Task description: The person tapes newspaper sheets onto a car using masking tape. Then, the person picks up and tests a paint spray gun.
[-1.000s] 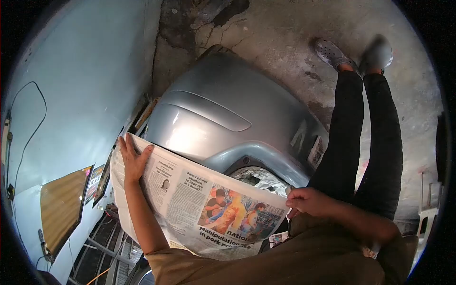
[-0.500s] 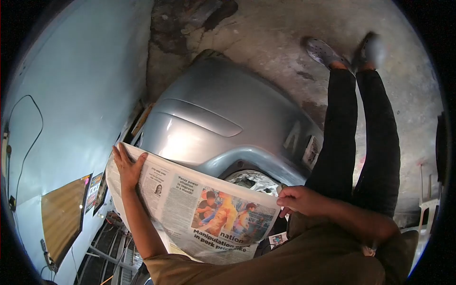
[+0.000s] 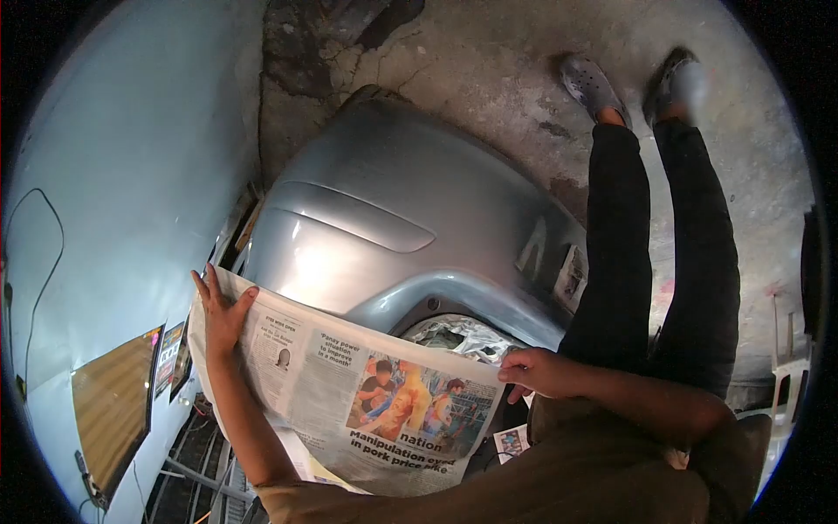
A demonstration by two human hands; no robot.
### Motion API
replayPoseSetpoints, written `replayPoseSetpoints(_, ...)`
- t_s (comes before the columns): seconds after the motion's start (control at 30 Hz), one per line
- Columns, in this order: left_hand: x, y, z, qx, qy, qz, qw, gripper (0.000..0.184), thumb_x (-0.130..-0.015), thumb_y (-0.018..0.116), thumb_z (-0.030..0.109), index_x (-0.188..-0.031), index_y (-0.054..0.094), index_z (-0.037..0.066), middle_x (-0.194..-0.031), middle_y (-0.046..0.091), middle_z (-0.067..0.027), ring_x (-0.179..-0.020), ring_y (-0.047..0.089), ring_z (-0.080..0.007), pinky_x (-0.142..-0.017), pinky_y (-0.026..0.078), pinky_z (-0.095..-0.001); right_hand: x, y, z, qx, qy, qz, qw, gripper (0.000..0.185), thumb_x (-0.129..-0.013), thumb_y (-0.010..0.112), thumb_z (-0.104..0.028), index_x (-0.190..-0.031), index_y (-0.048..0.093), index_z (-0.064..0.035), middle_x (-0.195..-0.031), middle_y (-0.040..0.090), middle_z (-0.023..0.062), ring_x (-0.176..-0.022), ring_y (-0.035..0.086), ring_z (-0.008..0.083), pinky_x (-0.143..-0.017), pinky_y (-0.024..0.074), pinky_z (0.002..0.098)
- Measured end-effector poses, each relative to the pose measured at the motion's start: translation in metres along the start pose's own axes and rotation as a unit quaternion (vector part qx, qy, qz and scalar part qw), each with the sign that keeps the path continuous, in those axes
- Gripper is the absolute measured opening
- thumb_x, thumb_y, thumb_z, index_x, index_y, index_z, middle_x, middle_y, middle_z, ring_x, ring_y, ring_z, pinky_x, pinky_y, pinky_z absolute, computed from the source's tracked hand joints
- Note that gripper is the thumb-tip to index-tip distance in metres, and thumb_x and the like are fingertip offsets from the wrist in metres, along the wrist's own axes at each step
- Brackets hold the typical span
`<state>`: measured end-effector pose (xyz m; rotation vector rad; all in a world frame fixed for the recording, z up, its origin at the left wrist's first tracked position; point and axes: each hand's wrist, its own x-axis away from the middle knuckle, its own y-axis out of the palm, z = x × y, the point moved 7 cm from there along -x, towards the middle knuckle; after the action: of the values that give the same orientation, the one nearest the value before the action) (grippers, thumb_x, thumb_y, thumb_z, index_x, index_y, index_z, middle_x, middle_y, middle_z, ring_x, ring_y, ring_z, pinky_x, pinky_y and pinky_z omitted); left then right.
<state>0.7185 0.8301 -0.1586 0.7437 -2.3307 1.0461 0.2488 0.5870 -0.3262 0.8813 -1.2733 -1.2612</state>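
Note:
A newspaper sheet (image 3: 305, 375) spreads between my hands, its colour photo and headline facing me. My left hand (image 3: 223, 307) is at the upper left corner, thumb on the printed side and fingers spread along the edge. At the upper right corner, my right hand (image 3: 532, 371) pinches the paper between thumb and fingers. Just beyond the paper's top edge lies a glossy silver-grey car bumper (image 3: 375, 201), with a curved recess. Crumpled covering material (image 3: 458, 334) shows inside a round opening there. The newspaper hides the bumper's near side.
A light blue wall (image 3: 131, 175) with a hanging black cable (image 3: 59, 218) rises on the left, near a brown panel (image 3: 113, 402). Metal bars (image 3: 201, 463) stand at lower left. My legs (image 3: 620, 244) and clogs (image 3: 594, 83) are on the concrete floor (image 3: 506, 61); a pale chair (image 3: 790, 371) is at right.
The whole view has shifted slightly left. The newspaper looks a little smoother, with its headline more legible. Both hands keep their places at its corners.

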Motion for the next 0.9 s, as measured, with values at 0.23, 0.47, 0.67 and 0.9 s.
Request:
replayPoseSetpoints(0.23, -0.004, -0.015, 0.028, -0.016, 0.034, 0.003, 0.999, 0.105, -0.074, 0.083, 0.049, -0.156, 0.035, 0.004, -0.168, 0.001, -0.0226, -0.15, 0.026, -0.0421, -0.118, 0.033, -0.049, -0.027, -0.001, 0.02, 0.008, 0.015, 0.004, 1.0, 0.03, -0.104, 0.058, -0.031, -0.109, 0.062, -0.0017, -0.105, 0.066, 0.008, -0.083, 0.075, 0.0187, -0.067, 0.055, 0.0292)
replayPoseSetpoints(0.47, 0.015, -0.037, 0.08, -0.189, 0.17, 0.062, 0.965, 0.056, -0.082, 0.079, 0.027, -0.129, 0.057, 0.004, -0.147, 0.042, -0.0186, -0.117, 0.054, -0.0451, -0.093, 0.05, -0.0496, -0.034, 0.005, 0.019, 0.01, -0.027, 0.031, 0.999, 0.033, -0.103, 0.057, -0.026, -0.106, 0.063, 0.0065, -0.096, 0.066, 0.0149, -0.076, 0.074, 0.0213, -0.064, 0.0609, 0.0347)
replayPoseSetpoints(0.67, 0.031, -0.009, 0.093, -0.137, 0.205, 0.006, 0.969, 0.022, -0.091, 0.063, 0.008, -0.112, 0.059, 0.004, -0.102, 0.065, -0.0172, -0.091, 0.062, -0.0416, -0.08, 0.051, -0.0483, -0.039, 0.009, 0.02, 0.01, -0.033, 0.032, 0.999, 0.033, -0.103, 0.057, -0.027, -0.105, 0.064, 0.0058, -0.096, 0.066, 0.0151, -0.074, 0.073, 0.021, -0.063, 0.0614, 0.034)
replayPoseSetpoints(0.9, 0.069, -0.011, 0.13, -0.187, 0.17, -0.024, 0.967, 0.023, -0.094, 0.053, 0.005, -0.116, 0.061, 0.003, -0.118, 0.061, -0.0187, -0.108, 0.06, -0.0405, -0.088, 0.052, -0.0475, -0.068, 0.019, 0.045, -0.016, 0.009, 0.031, 0.999, 0.03, -0.102, 0.058, -0.03, -0.109, 0.065, -0.0009, -0.098, 0.069, 0.0096, -0.077, 0.075, 0.0183, -0.057, 0.0556, 0.0293)
